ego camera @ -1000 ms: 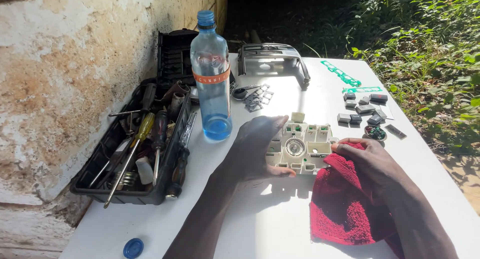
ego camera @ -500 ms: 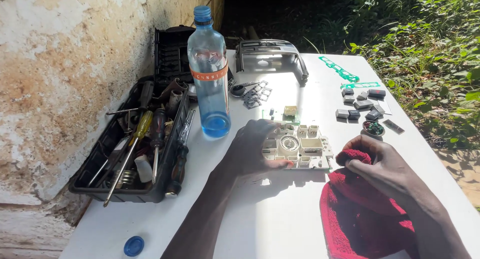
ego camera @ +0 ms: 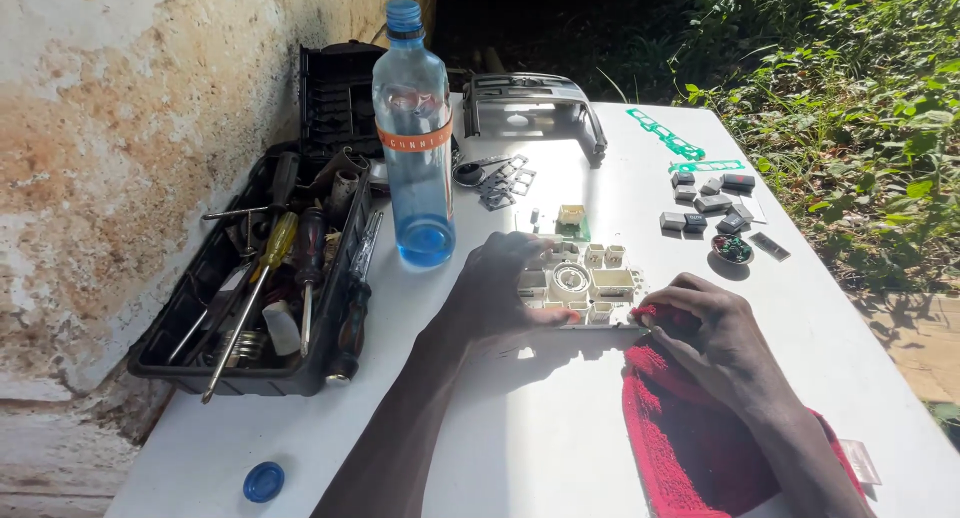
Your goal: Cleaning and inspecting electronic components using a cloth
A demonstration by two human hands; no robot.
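left hand (ego camera: 505, 293): fingers curled over the left edge of the plastic part (ego camera: 583, 286), pinning it to the counter (ego camera: 560, 438); clamped on it.
right hand (ego camera: 712, 333): fingers bunched around a red cloth (ego camera: 680, 443), fingertips pressing the cloth against the right edge of the plastic part; clamped on the cloth.
plastic part: pale, flat, with square sockets and a round ring in the middle; lies flat mid-counter between the two hands.
red cloth: trails from the right hand down toward the near edge of the counter, under the wrist.
bottle (ego camera: 415, 138): clear plastic, blue cap, upright just behind the left hand, a little blue liquid at the bottom.
tool tray (ego camera: 255, 278): black, on the left edge of the counter by the wall, full of screwdrivers.
small dark pieces (ego camera: 710, 203): scattered far right, well apart from the hands.
blue cap (ego camera: 264, 481): loose, near front left corner.
grey frame (ego camera: 530, 103): at the back of the counter.
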